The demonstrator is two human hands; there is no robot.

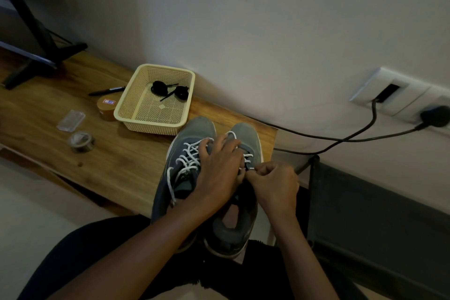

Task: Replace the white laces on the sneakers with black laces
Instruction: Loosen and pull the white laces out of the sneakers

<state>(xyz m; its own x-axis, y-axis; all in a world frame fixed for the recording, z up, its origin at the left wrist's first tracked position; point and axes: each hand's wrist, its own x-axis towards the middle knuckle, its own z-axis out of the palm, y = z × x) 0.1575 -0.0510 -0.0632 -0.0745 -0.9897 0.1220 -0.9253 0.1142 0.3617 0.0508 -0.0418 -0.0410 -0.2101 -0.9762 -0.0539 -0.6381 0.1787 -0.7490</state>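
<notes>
Two sneakers (197, 126) at the surface's (109, 168) edge; left hand (219, 168) curled over both, right hand (272, 182) pinching a white lace (248, 155) near the top eyelets. Soft, limp cord, likely best gripped by its stiff tip. Black laces (170, 90) coiled in the basket (151, 126)

My sneakers (194, 129) are dusty grey-blue, crossed by white laces (187, 156). The black laces (159, 86) lie in a cream basket (151, 126) with a fine mesh pattern. The table (109, 168) is honey-brown wood grain; the pen (107, 91) and the cable (353, 140) are black.
</notes>
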